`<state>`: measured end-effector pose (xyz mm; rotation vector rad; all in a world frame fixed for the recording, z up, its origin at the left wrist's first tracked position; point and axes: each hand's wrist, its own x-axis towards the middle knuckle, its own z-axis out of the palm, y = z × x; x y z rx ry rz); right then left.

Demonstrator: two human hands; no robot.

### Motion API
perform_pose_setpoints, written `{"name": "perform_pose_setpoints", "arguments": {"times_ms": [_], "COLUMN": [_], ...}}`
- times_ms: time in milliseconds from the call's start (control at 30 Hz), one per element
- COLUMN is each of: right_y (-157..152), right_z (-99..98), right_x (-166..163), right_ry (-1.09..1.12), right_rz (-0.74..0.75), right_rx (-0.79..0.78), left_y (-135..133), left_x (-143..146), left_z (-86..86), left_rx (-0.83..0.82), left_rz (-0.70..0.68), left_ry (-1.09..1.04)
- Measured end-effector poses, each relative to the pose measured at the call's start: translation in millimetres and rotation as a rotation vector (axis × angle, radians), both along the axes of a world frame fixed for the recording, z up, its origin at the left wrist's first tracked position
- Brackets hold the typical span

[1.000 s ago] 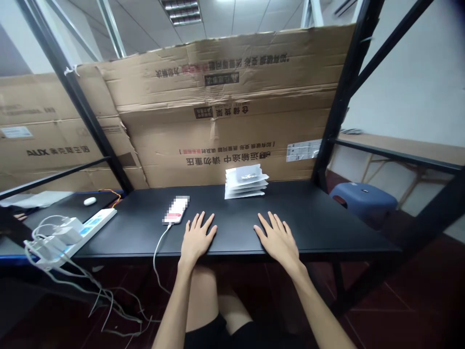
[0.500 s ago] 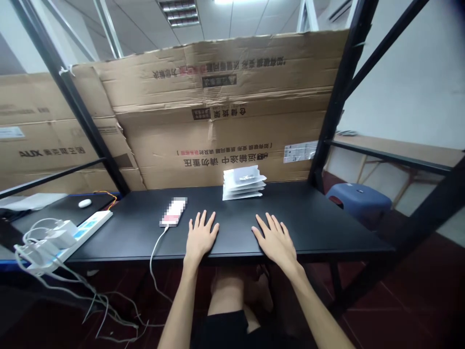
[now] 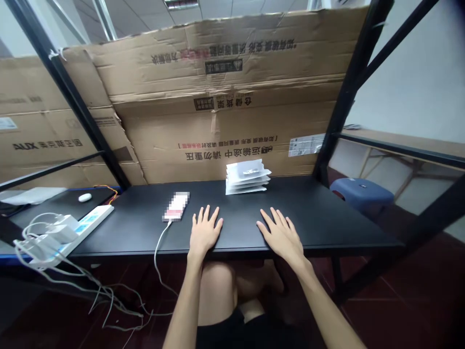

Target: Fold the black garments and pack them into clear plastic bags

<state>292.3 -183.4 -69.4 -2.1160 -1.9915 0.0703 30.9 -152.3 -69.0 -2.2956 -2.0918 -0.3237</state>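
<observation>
My left hand [image 3: 205, 232] lies palm down on the black tabletop [image 3: 240, 228], its fingers apart and nothing under them that I can see. To its right, my right hand [image 3: 282, 234] rests the same way near the front edge, fingers spread. Beyond and between the two hands stands a stack of several thin white translucent packets [image 3: 247, 177], close to the cardboard wall; neither hand touches it. A phone [image 3: 176, 207], its screen blurred out, lies left of my left hand with a white cable [image 3: 157, 252] plugged into its near end.
On the left, a white power strip [image 3: 87, 228] holds several chargers, and their cables hang in a tangle to the floor. A white oval object [image 3: 85, 198] lies farther back. Cardboard [image 3: 160, 126] closes the rear between black posts. A blue stool [image 3: 361, 191] stands at the right.
The camera view has tilted slightly down and shifted. Both hands stay flat on the table, with the fingers of each a little closer together. My knees have moved under the table.
</observation>
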Motion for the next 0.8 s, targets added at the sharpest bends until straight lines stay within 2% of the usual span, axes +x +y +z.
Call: {"name": "perform_pose_setpoints", "arguments": {"times_ms": [267,800], "right_y": [3.9,3.9], "right_z": [-7.8,-8.3], "right_x": [2.9,3.5], "right_ry": [-0.011,0.007], "right_rz": [0.005,0.008], "right_rx": [0.038,0.041], "left_y": [-1.8,-2.5], "left_x": [-1.1,-2.5], "left_z": [1.1,-1.4], "left_rx": [-0.002,0.016], "left_rz": [-0.013,-0.02], "left_ry": [-0.023,-0.054]}}
